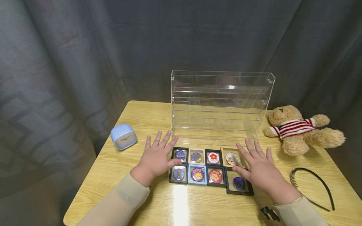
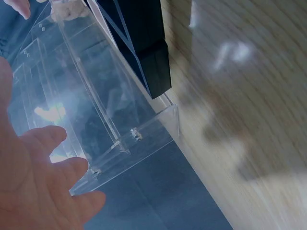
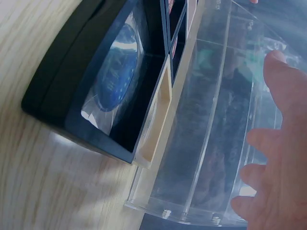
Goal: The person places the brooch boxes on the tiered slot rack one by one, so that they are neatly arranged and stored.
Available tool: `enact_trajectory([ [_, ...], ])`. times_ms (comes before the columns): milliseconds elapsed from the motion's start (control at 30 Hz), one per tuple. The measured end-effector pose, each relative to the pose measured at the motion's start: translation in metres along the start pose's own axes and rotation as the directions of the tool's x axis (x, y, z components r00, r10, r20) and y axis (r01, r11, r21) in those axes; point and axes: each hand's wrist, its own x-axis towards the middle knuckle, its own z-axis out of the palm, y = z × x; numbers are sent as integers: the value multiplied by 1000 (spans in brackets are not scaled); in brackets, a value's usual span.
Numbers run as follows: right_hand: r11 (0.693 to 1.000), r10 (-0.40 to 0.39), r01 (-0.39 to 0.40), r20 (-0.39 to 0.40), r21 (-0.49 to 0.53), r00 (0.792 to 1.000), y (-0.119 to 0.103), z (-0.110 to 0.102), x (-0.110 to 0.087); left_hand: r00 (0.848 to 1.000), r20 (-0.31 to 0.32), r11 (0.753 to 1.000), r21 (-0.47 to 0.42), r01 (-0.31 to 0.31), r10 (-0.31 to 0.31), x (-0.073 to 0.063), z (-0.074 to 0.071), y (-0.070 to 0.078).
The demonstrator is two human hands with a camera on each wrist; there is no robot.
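Note:
Small square display frames, each with a round badge inside, lie in two rows on the table. At the left end are a dark-framed blue badge (image 1: 180,154) and a dark-framed portrait badge (image 1: 178,174). A light-blue frame with a bear badge (image 1: 197,174) sits among them. My left hand (image 1: 156,158) spreads its fingers over the left end, thumb across the frames there. On the other side, my right hand (image 1: 263,172) hovers with fingers spread, partly covering a wooden-coloured frame (image 1: 226,152) and close to a larger black frame (image 1: 239,192) holding a dark blue badge. Both palms hold nothing.
Behind the frames stands a clear acrylic display rack (image 1: 220,116) with several shelves. A blue alarm clock (image 1: 123,137) is at the left. On the right are a teddy bear (image 1: 294,128) in a striped shirt and a black headband (image 1: 325,185). Grey curtains (image 1: 198,37) surround the table.

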Motion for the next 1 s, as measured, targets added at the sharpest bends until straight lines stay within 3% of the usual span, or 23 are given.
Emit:
enact_trajectory([
  [400, 998, 15, -16, 10, 58, 1000, 6, 1, -1, 1000, -28, 1000, -25, -6, 5, 11, 5, -1],
  [533, 996, 31, -32, 16, 85, 999, 10, 4, -3, 997, -75, 994, -108, 9, -17, 20, 9, -7],
  [667, 993, 58, -60, 26, 98, 998, 12, 10, -7, 991, -128, 973, -233, 10, -41, 34, 14, -17],
  [800, 988, 97, -101, 39, 115, 995, 14, 18, -9, 983, -141, 919, -391, 57, -121, 50, 17, -27],
  [1000, 965, 198, -217, 133, 148, 971, 16, 28, -10, 961, -85, 751, -643, 149, -263, 70, 22, -36],
])
